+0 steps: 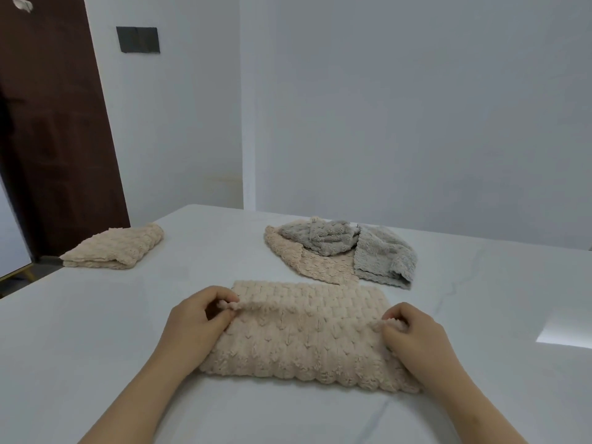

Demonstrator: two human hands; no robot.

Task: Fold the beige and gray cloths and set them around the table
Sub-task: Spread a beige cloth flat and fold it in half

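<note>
A beige textured cloth point(304, 334) lies in front of me on the white table point(96, 331), its near half doubled over the far half. My left hand point(195, 318) pinches the left corner of the upper layer. My right hand point(413, 331) pinches the right corner of that layer. A folded beige cloth point(118, 248) rests near the table's left edge. Farther back lies a loose heap: two gray cloths point(381, 254) over another beige cloth point(307, 261).
A dark brown door point(54, 123) stands at the left beyond the table. White walls point(416, 107) close off the back. The table's far edge runs just behind the heap.
</note>
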